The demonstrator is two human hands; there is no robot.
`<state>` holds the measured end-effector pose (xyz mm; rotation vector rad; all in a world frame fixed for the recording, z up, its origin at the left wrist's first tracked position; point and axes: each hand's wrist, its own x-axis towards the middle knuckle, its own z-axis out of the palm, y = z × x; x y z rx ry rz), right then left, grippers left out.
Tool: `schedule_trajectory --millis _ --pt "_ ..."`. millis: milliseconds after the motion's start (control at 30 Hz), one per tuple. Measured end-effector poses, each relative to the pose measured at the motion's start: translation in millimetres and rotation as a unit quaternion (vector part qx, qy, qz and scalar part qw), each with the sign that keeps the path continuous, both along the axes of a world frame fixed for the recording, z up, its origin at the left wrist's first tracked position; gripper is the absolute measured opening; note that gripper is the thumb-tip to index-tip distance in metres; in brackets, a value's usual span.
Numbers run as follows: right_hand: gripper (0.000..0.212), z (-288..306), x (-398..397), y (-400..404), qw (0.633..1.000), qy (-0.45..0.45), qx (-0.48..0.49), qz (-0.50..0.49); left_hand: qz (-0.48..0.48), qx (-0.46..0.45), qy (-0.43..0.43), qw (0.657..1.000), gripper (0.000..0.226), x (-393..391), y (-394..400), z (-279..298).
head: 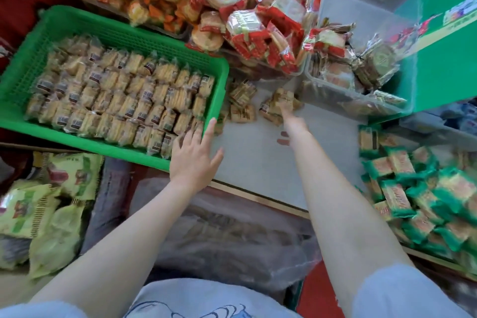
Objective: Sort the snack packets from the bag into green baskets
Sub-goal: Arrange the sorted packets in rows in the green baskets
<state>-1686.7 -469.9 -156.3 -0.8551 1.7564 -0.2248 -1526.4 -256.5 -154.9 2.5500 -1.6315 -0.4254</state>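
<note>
Green basket (222, 77) at left, nearly full: pale packets (121, 100) stood on edge in tight rows, presumably so that more fit and the count reads easily. One gap left at the near right corner.

Left hand (193, 155) flat and spread over that corner, fingers (210, 130) splayed across the rim, gripping nothing; likely steadying the basket or pressing the last row in place.

Right hand (290, 117) stretched far forward to a small heap of loose packets (277, 103) on the grey desk (258, 162), just right of the basket. Fingers buried in the heap and blurred; impossible to tell how far closed, or whether a packet is held. More strays (241, 100) between the heap and the basket wall.

Clear bag (227, 237), the apparent source, near the body between the forearms, with brownish packets faintly visible inside.

Surroundings crowded. Red-and-orange packets (232, 2) heaped in trays behind the basket, spilling toward the loose heap. Clear tub (361, 100) of brown packets just beyond the right hand. Green carton (438, 59) at far right. Green-wrapped packets (418, 193) piled beside the right forearm. Yellow-green bags (51, 201) at lower left.

Judgement: the tub edge and the overhanging red pile hem in the reach; risk of mixing kinds when scooping.
</note>
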Motion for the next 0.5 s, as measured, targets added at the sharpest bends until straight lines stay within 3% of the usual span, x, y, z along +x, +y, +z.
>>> schedule_trajectory --millis 100,233,367,500 --pt "0.081 -13 6 5 0.995 -0.077 0.052 -0.024 -0.01 0.003 -0.005 1.0 0.073 6 -3 -2" --pt "0.074 -29 3 10 0.984 -0.163 0.037 -0.064 -0.012 0.007 -0.003 1.0 0.073 12 -9 -3" --pt "0.092 -35 6 7 0.988 -0.151 -0.001 -0.017 -0.012 0.002 0.0 1.0 0.072 11 -10 -2" --pt "0.093 -41 7 4 0.992 -0.109 -0.061 0.025 -0.009 0.006 0.001 1.0 0.072 12 -11 -3"
